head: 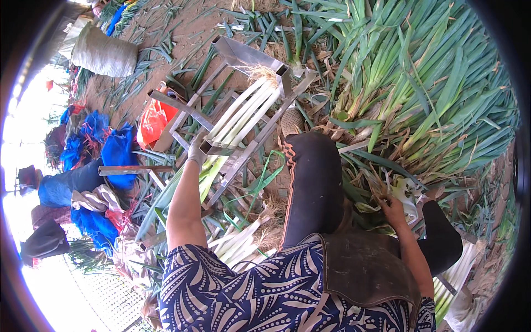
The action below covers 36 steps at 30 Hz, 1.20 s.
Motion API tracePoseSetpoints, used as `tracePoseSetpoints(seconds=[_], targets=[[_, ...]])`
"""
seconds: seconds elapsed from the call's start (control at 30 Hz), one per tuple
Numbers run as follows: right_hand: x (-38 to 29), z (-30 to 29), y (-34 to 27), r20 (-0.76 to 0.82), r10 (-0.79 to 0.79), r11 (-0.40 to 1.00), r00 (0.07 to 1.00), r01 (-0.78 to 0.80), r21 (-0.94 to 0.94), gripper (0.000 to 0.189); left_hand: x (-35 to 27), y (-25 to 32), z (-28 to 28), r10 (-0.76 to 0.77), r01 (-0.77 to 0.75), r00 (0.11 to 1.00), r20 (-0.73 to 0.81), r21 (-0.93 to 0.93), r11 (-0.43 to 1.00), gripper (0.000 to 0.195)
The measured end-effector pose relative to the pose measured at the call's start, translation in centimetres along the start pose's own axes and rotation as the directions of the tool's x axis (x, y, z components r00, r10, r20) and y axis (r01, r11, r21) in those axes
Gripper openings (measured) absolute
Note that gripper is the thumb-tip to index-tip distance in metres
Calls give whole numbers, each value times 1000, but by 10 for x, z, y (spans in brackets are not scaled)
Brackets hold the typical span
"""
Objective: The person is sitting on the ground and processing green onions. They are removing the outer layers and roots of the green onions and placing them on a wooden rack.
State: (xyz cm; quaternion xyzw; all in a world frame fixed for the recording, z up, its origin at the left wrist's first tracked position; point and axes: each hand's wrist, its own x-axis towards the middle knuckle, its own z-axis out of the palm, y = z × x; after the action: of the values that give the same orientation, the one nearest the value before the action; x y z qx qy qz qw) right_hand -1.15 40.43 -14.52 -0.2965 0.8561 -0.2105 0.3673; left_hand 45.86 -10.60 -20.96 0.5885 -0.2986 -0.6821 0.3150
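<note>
Several long green onions [244, 112] with white shafts lie across a metal rack [265, 139], their roots against its upper plate. My left hand [196, 150], in a pale glove, is at the rack's crossbar beside the shafts; its fingers are partly hidden, so its grip is unclear. My right hand [392, 211] is bare, with fingers curled at dry outer leaves and a pale, crumpled piece [404, 197] by my right knee. Whether it pinches a leaf cannot be told. More white-shafted onions [238, 245] lie below the rack.
A large heap of untrimmed green onions [435, 91] fills the upper right. An orange-red plastic bag [154, 122] sits in a cardboard box left of the rack. A white woven sack [103, 52], blue bundles [118, 153] and a bent-over person [68, 184] are farther left. Loose leaves litter the soil.
</note>
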Motion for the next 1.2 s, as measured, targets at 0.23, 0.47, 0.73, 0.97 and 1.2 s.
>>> tracePoseSetpoints(seconds=[0.23, 0.47, 0.73, 0.97, 1.2], targets=[[-13, 15, -1, 35, -89, 990, 995, 84, 112, 23, 37, -17, -67, 474, -344, 848, 236, 926, 154, 64], [3, 3, 53, -18, -81, 996, 997, 80, -32, 31, -2, 59, -28, 670, -610, 742, -24, 391, 689, 18], [51, -69, 68, -269, 28, 976, 963, -84, -199, 57, -219, 160, 213, 785, -839, 542, 300, 136, 527, 29], [77, -58, 102, -383, -38, 949, 923, -87, -303, 68, -293, 35, 455, 449, -643, 503, 739, -27, 766, 24], [6, 50, 66, 606, 151, 916, 781, 120, -382, 60, -261, -37, 523, 199, -434, 633, 749, 130, 892, 22]])
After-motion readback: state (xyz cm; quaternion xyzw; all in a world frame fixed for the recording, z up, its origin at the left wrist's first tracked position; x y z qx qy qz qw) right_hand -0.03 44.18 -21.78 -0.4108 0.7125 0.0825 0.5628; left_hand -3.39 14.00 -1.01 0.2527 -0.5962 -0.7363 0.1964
